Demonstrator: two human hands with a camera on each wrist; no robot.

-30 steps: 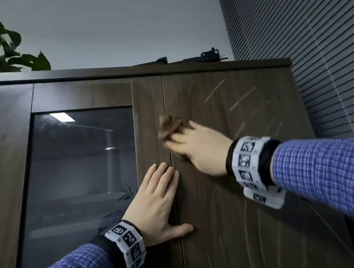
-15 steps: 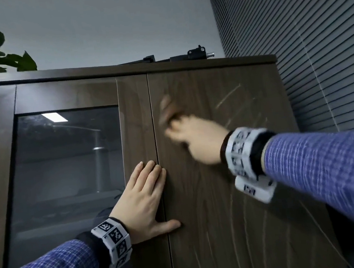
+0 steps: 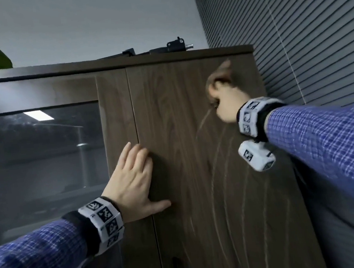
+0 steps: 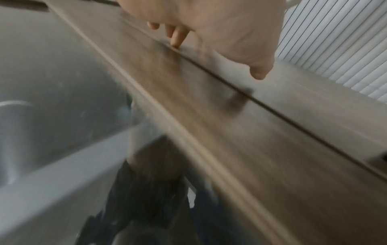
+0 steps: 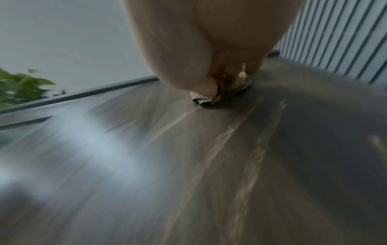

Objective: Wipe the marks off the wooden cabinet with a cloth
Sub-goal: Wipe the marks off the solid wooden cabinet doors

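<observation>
Bunched tight in the right hand (image 3: 225,104), the cloth (image 5: 222,95) is pressed against the wooden cabinet (image 3: 171,134) near the upper right corner of its solid door, a wad that likely concentrates pressure on the streaks. Pale marks (image 3: 222,155) run down the door below the fist toward its lower edge, so much wiping seems left. Flat and spread, holding nothing, the left hand (image 3: 132,177) lies across the seam at the door's left edge, probably bracing it shut against the rubbing.
</observation>
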